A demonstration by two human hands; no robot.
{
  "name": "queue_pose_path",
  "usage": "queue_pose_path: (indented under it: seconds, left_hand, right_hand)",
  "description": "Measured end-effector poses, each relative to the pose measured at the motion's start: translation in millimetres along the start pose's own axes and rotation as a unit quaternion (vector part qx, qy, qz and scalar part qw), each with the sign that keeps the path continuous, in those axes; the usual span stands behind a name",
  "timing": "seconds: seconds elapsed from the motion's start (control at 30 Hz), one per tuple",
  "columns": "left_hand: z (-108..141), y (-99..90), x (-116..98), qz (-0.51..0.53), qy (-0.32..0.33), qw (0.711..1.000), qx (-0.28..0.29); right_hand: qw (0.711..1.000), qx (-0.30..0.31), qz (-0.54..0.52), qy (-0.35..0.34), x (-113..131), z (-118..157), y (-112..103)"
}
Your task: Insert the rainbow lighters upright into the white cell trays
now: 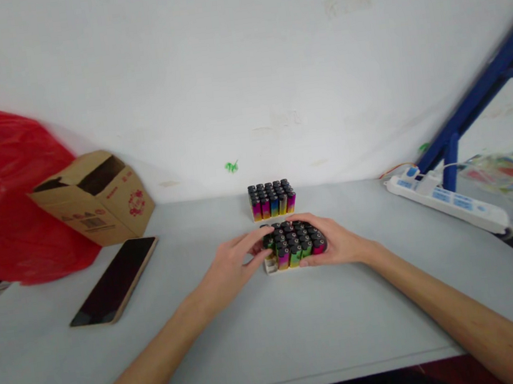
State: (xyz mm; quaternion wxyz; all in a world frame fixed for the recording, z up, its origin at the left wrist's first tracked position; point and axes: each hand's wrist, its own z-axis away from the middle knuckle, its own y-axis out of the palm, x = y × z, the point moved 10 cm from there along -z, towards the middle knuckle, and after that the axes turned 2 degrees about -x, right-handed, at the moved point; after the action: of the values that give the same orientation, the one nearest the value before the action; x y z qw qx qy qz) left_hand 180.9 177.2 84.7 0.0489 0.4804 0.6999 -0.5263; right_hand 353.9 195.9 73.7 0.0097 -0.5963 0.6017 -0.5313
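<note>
A white tray [272,267] packed with upright, black-topped lighters [295,253] in pink, green and yellow stands on the table in front of me. My right hand [333,241] is wrapped round the right side of this block, fingers behind and thumb at the front. At the left column, my left hand [241,257] has its thumb and fingers closed on a dark lighter [268,239]. The front left corner slot of the tray has no lighter in it. Just behind, a second block of lighters [273,201] stands in its own tray, apart from both hands.
To the left lie a phone [116,281], an open cardboard box [101,200] and a red plastic bag [11,193]. A white power strip [449,201] runs along the right, beside a blue metal frame [476,100]. The wall [242,80] closes off the table's back edge.
</note>
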Motion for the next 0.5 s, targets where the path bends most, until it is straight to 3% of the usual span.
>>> queue_pose_path:
  seconds: [0.17, 0.37, 0.43, 0.5]
  left_hand:
    - [4, 15.3, 11, 0.001, -0.040, 0.998, 0.055]
    - [5, 6.6, 7, -0.042, -0.014, 0.998, 0.041]
    - [6, 4.9, 9, -0.042, -0.023, 0.998, 0.037]
    - [7, 3.4, 12, -0.035, -0.034, 0.998, 0.033]
  right_hand:
    - [1.000, 0.003, -0.002, 0.005, -2, 0, 1]
    - [1.000, -0.007, -0.005, -0.015, 3, 0, -2]
    - [0.998, -0.051, -0.008, -0.030, 9, 1, -17]
    - [0.988, -0.146, 0.006, -0.049, 19, 5, -48]
